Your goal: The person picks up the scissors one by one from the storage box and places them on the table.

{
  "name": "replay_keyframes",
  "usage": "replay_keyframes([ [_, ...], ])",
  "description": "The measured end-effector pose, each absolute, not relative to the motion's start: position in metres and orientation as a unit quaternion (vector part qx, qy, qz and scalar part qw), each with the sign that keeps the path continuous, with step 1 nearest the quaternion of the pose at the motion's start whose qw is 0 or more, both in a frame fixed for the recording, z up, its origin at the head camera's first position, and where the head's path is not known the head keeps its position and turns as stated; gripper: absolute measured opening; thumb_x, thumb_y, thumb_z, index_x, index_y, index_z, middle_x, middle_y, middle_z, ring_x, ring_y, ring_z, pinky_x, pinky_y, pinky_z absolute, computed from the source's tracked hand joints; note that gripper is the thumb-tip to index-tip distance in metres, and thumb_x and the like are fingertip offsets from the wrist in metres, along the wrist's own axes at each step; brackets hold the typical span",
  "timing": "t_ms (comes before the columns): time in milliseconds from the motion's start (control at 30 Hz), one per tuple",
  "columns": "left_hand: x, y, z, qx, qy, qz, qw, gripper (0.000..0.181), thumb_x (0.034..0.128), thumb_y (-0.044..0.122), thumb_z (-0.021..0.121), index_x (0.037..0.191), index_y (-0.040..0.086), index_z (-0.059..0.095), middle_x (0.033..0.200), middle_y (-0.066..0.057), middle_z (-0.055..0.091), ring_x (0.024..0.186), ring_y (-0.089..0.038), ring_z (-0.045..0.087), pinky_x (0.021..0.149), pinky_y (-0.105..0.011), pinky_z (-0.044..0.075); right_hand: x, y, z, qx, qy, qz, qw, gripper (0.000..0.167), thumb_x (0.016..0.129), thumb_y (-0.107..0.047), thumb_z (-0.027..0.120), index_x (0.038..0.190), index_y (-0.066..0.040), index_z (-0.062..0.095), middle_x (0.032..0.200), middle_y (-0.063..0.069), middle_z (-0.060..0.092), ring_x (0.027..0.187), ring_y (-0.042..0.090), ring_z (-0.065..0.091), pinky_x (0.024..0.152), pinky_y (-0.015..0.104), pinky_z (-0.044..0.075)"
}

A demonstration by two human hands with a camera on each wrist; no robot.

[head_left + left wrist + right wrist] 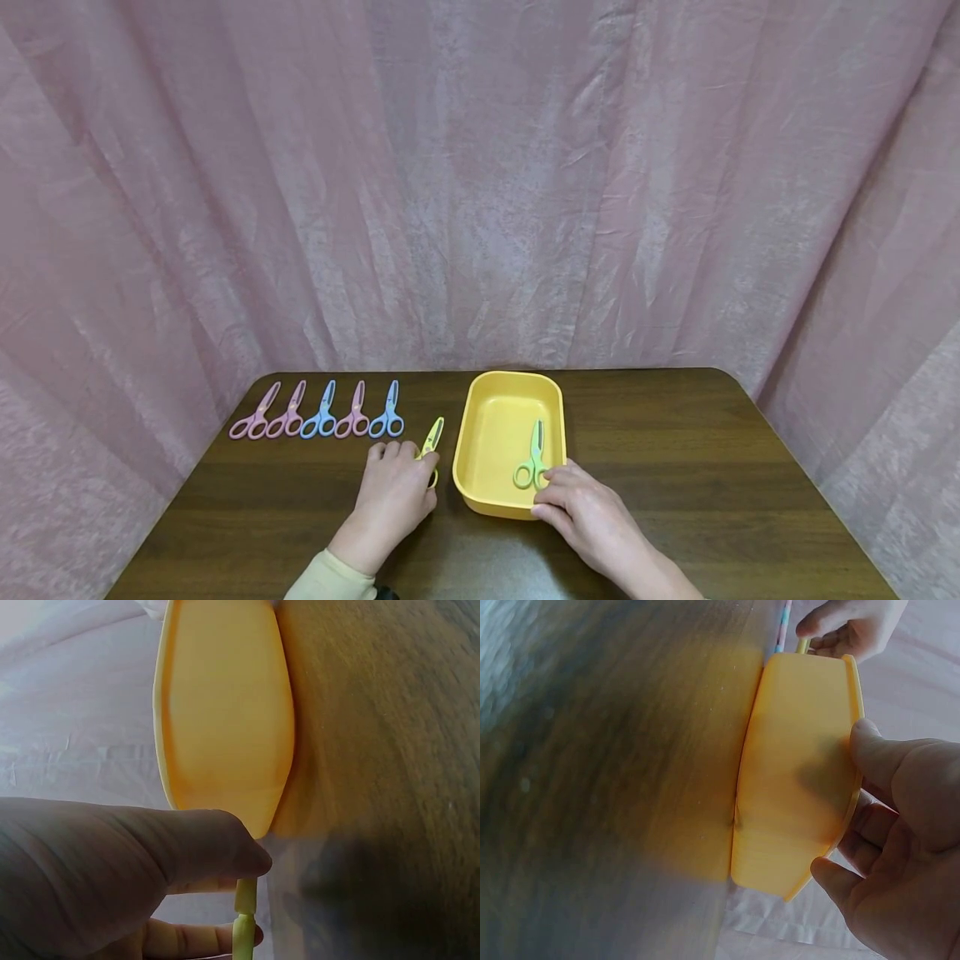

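In the head view my left hand pinches a pair of yellow scissors, its blades pointing away from me, just left of a yellow tray. The left wrist view shows the yellow scissors edge-on between thumb and fingers, in front of the tray. My right hand grips the tray's near right corner, fingers over the rim. Green scissors lie inside the tray, handles beside those fingertips. In the right wrist view the thumb and a finger of my right hand touch the rim.
Several scissors stand in a row at the back left: pink ones and blue ones, blades pointing away. They lie on a dark wooden table. A pink curtain hangs behind the table and along its sides.
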State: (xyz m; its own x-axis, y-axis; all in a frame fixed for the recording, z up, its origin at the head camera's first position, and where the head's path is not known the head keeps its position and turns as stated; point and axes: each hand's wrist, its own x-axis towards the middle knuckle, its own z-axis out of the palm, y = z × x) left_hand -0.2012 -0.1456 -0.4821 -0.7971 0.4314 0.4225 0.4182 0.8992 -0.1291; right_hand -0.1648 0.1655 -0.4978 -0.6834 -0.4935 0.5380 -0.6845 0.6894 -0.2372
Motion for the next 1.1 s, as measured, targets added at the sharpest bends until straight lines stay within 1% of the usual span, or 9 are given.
replay_keyframes([
  [233, -0.202, -0.145, -0.486, -0.222, -0.952, 0.013, 0.209, 0.035, 0.0699, 0.024, 0.094, 0.099, 0.016, 0.077, 0.085, -0.009, 0.066, 0.081, -0.033, 0.063, 0.085, -0.058, 0.05, -0.166, 0.166, -0.5, 0.333, -0.889, 0.212, 0.232, 0.013, 0.095, -0.021, 0.088, 0.087, -0.025, 0.078, 0.103, -0.012, 0.076, 0.116, 0.02, 0.073, 0.11, 0.052, 0.055],
  [433, -0.205, -0.146, -0.492, -0.224, -0.953, 0.004, 0.205, 0.034, 0.0683, 0.022, 0.095, 0.096, 0.016, 0.076, 0.083, -0.009, 0.064, 0.08, -0.034, 0.063, 0.084, -0.058, 0.049, -0.167, 0.166, -0.502, 0.341, -0.881, 0.216, 0.247, 0.014, 0.094, -0.021, 0.089, 0.086, -0.025, 0.077, 0.1, -0.013, 0.074, 0.113, 0.019, 0.073, 0.108, 0.053, 0.056],
  [733, -0.204, -0.146, -0.494, -0.219, -0.959, 0.0, 0.182, 0.034, 0.0696, 0.021, 0.096, 0.098, 0.016, 0.077, 0.083, -0.008, 0.064, 0.08, -0.034, 0.062, 0.084, -0.059, 0.049, -0.168, 0.167, -0.505, 0.345, -0.879, 0.211, 0.252, 0.015, 0.094, -0.021, 0.088, 0.086, -0.026, 0.076, 0.1, -0.012, 0.073, 0.113, 0.02, 0.073, 0.11, 0.052, 0.055],
  [933, -0.205, -0.145, -0.495, -0.211, -0.964, -0.002, 0.162, 0.036, 0.0715, 0.022, 0.097, 0.102, 0.017, 0.078, 0.085, -0.008, 0.065, 0.081, -0.034, 0.064, 0.085, -0.06, 0.049, -0.168, 0.167, -0.505, 0.348, -0.877, 0.213, 0.254, 0.015, 0.094, -0.02, 0.088, 0.086, -0.025, 0.076, 0.1, -0.012, 0.073, 0.112, 0.021, 0.073, 0.11, 0.052, 0.055],
  [1100, -0.207, -0.146, -0.497, -0.211, -0.964, -0.008, 0.16, 0.037, 0.0732, 0.022, 0.096, 0.106, 0.017, 0.08, 0.087, -0.008, 0.066, 0.082, -0.033, 0.064, 0.086, -0.06, 0.05, -0.168, 0.167, -0.504, 0.347, -0.877, 0.213, 0.255, 0.015, 0.094, -0.02, 0.088, 0.086, -0.026, 0.076, 0.099, -0.013, 0.073, 0.113, 0.02, 0.073, 0.11, 0.052, 0.055],
])
